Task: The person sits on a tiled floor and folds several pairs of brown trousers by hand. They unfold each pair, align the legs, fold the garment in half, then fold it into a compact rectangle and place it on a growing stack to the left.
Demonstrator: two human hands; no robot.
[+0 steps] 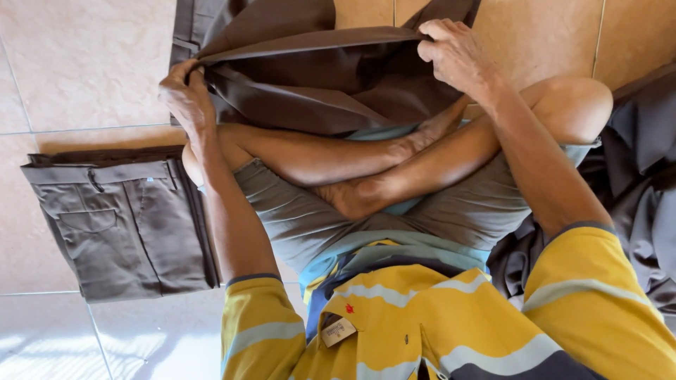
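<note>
I sit cross-legged on a tiled floor. A dark brown garment (310, 77), trousers by the look of it, lies spread in front of my legs. My left hand (186, 95) grips its folded edge at the left. At the upper right, my right hand (454, 53) pinches the same edge, so the fold is stretched between both hands. The cloth drapes over my crossed feet (366, 190).
A stack of folded grey-brown trousers (123, 222) lies on the floor to my left. A heap of dark grey cloth (637, 176) is piled at my right side. Beige and pink floor tiles (77, 63) surround me.
</note>
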